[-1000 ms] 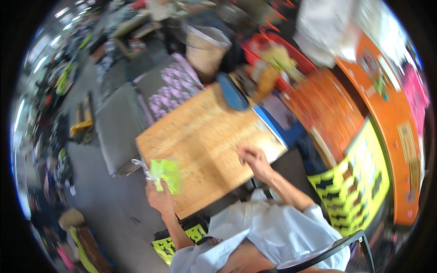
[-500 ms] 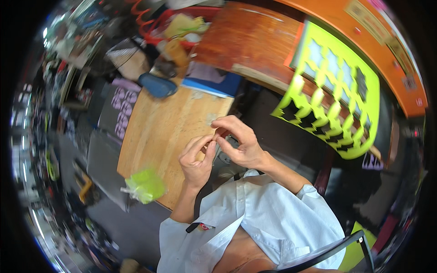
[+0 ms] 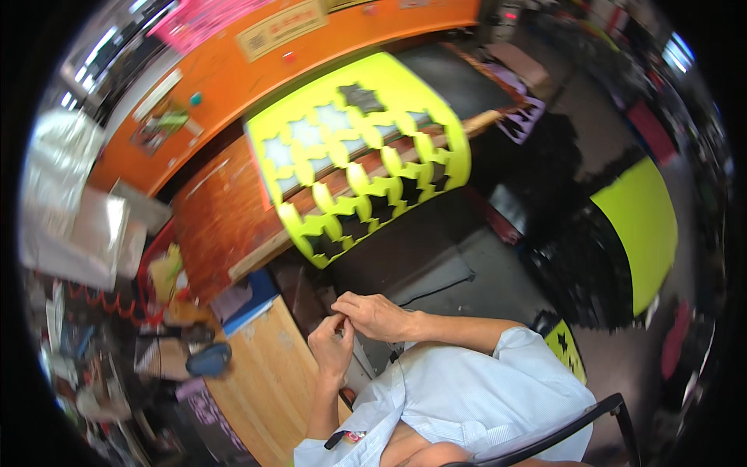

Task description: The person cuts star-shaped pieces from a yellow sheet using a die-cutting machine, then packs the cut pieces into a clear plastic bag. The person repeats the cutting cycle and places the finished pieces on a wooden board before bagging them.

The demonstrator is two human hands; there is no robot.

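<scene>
My left hand and my right hand meet at the fingertips in front of my shirt. The fingers of both are closed in a pinch; anything between them is too small or hidden to make out. Just left of the hands lies a pale wooden tabletop. Beyond them, a bright yellow-green sheet with rows of star-like cut-outs drapes over the front of a reddish-brown wooden bench. One dark cut-out shape shows near the sheet's far edge.
An orange machine beam runs across the back. A blue pad and a dark blue rounded object sit by the tabletop's far left. Black material and another yellow-green sheet are at the right. A pink basket stands far up.
The view has swung to the right, bringing the draped sheet and orange beam to the middle. The green plastic bag on the tabletop has left the picture. My hands stay pinched together.
</scene>
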